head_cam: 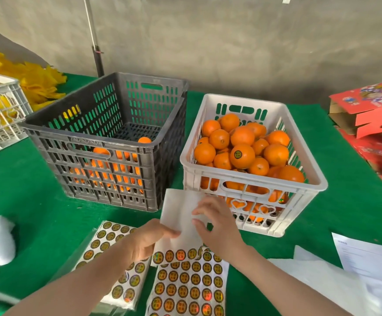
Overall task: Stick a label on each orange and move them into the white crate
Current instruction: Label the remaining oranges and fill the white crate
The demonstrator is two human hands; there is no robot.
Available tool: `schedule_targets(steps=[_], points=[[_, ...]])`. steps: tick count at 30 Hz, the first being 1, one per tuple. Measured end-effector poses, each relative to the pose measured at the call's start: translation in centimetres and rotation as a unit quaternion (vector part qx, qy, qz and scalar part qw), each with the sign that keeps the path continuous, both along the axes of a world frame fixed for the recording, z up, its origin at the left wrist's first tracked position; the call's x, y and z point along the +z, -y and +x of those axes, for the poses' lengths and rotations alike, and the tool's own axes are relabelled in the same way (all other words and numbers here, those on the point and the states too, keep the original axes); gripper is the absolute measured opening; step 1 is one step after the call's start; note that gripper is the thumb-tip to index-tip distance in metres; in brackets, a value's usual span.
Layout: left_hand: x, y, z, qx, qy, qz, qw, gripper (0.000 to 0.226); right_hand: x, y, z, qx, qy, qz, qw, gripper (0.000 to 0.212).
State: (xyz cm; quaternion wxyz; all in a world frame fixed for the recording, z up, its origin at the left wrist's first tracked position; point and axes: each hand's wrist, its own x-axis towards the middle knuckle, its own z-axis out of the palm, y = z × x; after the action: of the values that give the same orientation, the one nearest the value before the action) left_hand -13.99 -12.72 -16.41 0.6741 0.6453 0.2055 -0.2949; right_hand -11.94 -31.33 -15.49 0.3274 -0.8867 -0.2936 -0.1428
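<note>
A white crate (299,142) at the right holds a heap of oranges (242,156), some with round gold labels. A dark grey crate (55,133) at the centre left holds a few oranges (108,169) at its bottom. Both hands hold a mostly bare white label sheet (181,210) in front of the crates; one row of labels (178,255) is left along its near edge. My left hand (146,240) pinches its left side. My right hand (215,222) grips its right edge. Full label sheets (187,290) lie beneath on the green cloth.
More label sheets (115,254) lie at the near left. White papers (356,270) cover the near right. Red cartons (372,110) stack at the far right. Another white crate (1,110) and yellow material (37,80) sit at the far left. White foam (1,240) lies left.
</note>
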Motion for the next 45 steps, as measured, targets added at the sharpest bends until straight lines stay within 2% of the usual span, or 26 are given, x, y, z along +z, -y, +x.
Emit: schedule_targets(steps=[4,14,19,24,27,29,31,34,36,40,45], points=[[0.4,0.1,0.0,0.013,0.003,-0.033,0.999,0.026,-1.3,-0.3,-1.9,0.085,-0.079,-0.041,0.992,0.014],[0.8,0.2,0.2,0.011,-0.038,-0.025,0.999,0.023,-2.0,-0.6,-2.2,0.115,-0.053,-0.089,0.988,0.021],[0.7,0.2,0.4,-0.006,-0.060,-0.020,0.998,0.017,-1.8,-0.9,-2.6,0.107,-0.040,-0.083,0.990,0.006],[0.7,0.3,0.5,-0.025,-0.075,-0.001,0.997,0.019,-1.7,-0.6,-3.0,0.135,-0.026,-0.064,0.989,0.007],[0.7,0.2,0.6,-0.052,-0.064,0.045,0.996,0.034,-1.1,-0.6,-2.8,0.090,-0.168,0.023,0.981,0.004],[0.7,0.2,0.6,-0.056,-0.070,0.049,0.995,0.034,-0.6,-0.5,-2.3,0.044,-0.232,0.066,0.970,0.005],[0.7,0.2,0.6,-0.053,-0.076,0.047,0.995,0.034,-0.3,-0.5,-1.9,0.049,-0.248,0.031,0.967,0.005],[0.8,0.3,0.6,-0.058,-0.071,0.049,0.995,0.034,-0.6,-0.6,-2.2,0.091,-0.255,-0.078,0.960,0.007],[0.9,0.4,0.6,-0.069,-0.072,0.056,0.993,0.035,-0.6,-0.8,-2.4,0.092,-0.261,-0.084,0.957,0.004],[1.0,0.1,0.6,-0.107,-0.060,0.085,0.989,0.034,0.5,-1.5,-2.2,0.084,-0.338,0.007,0.937,0.023],[0.2,0.0,-0.2,-0.161,-0.045,0.061,0.984,0.025,2.4,-1.7,-1.1,0.058,-0.376,0.124,0.916,0.019]])
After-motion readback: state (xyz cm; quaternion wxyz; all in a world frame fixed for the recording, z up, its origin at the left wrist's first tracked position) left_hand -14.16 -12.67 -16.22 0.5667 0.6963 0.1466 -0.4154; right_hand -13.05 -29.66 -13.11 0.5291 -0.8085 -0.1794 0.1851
